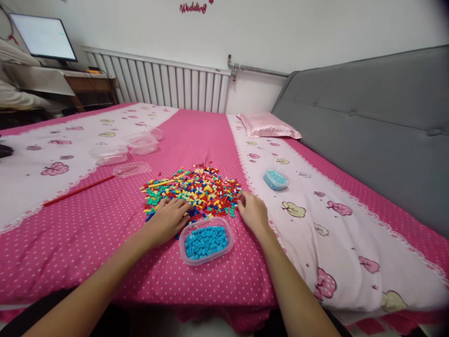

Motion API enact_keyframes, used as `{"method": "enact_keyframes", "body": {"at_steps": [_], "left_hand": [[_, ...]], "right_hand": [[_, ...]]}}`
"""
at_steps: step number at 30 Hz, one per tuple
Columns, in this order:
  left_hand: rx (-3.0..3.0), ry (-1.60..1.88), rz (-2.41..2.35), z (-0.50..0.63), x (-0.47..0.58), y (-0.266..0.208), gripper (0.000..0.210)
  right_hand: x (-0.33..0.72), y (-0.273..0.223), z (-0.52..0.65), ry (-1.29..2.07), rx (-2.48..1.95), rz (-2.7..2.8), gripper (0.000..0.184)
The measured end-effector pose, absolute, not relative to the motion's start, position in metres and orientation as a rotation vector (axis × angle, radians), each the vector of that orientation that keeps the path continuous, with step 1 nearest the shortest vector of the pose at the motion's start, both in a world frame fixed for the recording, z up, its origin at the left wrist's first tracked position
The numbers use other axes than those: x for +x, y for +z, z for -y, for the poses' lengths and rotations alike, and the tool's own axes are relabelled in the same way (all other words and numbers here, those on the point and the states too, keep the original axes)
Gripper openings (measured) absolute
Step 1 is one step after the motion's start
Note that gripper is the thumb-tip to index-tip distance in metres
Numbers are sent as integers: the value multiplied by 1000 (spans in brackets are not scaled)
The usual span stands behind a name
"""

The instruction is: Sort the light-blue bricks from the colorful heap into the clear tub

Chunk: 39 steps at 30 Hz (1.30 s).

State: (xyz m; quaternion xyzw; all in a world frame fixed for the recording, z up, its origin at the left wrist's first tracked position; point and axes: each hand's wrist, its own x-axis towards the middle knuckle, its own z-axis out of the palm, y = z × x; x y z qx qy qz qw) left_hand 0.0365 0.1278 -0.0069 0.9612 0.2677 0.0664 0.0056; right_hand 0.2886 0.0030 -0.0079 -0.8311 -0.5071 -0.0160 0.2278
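Near the bed's (217, 286) front edge, my left hand (171, 216), fingers loosely spread, and right hand (253, 210), pinch unclear, flank bricks (201, 186), tub (231, 236) seemingly placed for reach.

Brick pile (203, 187): near side blocked by blue-filled tub (206, 242). Beyond pile, bed (201, 131) open up to radiator (168, 82). Left of pile, clear tubs (142, 143) and red stick (79, 191) obstruct. Right of pile, past right hand (253, 210), free gap to second tub (276, 179).
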Motion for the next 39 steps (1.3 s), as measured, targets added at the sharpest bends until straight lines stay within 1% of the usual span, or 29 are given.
{"method": "enact_keyframes", "body": {"at_steps": [4,11,15,18,21,25,30,35,37,39], "left_hand": [[2977,231,-832,-128,39,-8,22],[2869,326,-833,-132,32,-1,17],[2778,417,-860,-138,28,-1,19],[2709,497,-889,-139,26,2,22],[2636,557,-897,-137,25,6,19],[2512,575,-913,-136,25,10,15],[2403,577,-935,-138,26,5,14],[2478,540,-988,-141,24,3,20],[2556,514,-997,-142,20,6,21],[2643,461,-972,-141,17,9,17]], "right_hand": [[293,-9,1,-62,-2267,1396,26],[283,-21,-5,-60,-2195,1474,16],[281,-25,-9,-57,-2115,1426,13],[285,-25,-10,-10,-2017,1357,18],[289,-24,-8,63,-1917,1255,20],[291,-22,-4,144,-1778,1113,21],[287,-24,-6,300,-1574,1037,30],[285,-23,-4,389,-1515,1064,37],[285,-22,-2,401,-1532,1081,35],[285,-23,-1,408,-1543,1094,33]]}}
